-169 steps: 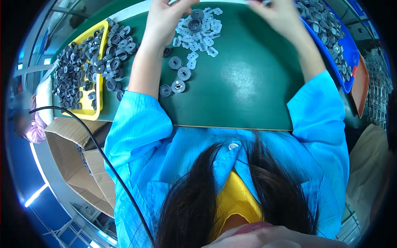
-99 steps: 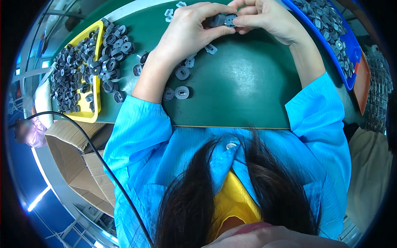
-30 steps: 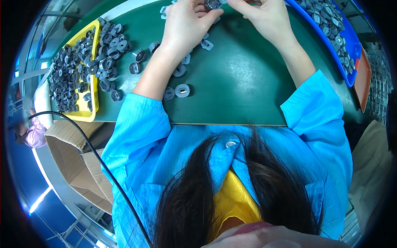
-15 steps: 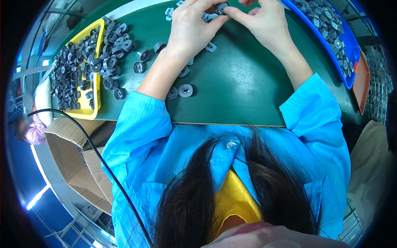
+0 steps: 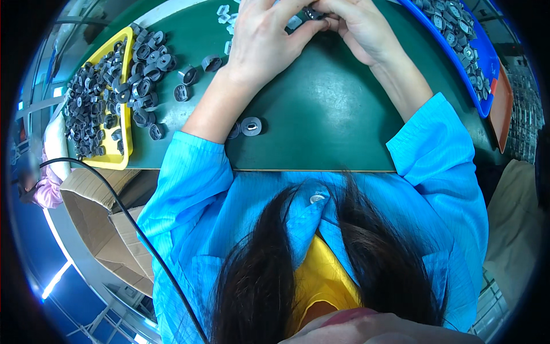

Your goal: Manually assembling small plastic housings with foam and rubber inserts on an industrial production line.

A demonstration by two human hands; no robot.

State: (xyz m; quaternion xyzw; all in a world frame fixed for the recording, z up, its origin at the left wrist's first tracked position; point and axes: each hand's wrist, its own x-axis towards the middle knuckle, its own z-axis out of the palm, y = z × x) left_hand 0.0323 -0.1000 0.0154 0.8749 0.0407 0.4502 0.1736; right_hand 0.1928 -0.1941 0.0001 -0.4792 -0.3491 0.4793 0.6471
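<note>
At the far edge of the green table (image 5: 326,126), my left hand (image 5: 266,40) and my right hand (image 5: 358,28) meet around a small dark grey round plastic part (image 5: 311,14). The fingers of both hands close on it, and they partly cover it. Small pale translucent plastic pieces (image 5: 224,14) lie just left of my left hand. Loose grey plastic parts (image 5: 212,62) rest to the left of my left forearm. Another grey round part with a slot (image 5: 251,126) lies nearer to me, beside that forearm.
A yellow tray (image 5: 127,103) full of grey parts stands at the left, with more parts heaped along its right side. At the far right is a blue bin (image 5: 486,106) of grey parts, beside an orange-brown tray (image 5: 502,109). Below the table's left side stands an open cardboard box (image 5: 109,229).
My right hand has drawn in toward my left, and its fingers now close on the grey part. The table's contents appear shifted slightly left in the view.
</note>
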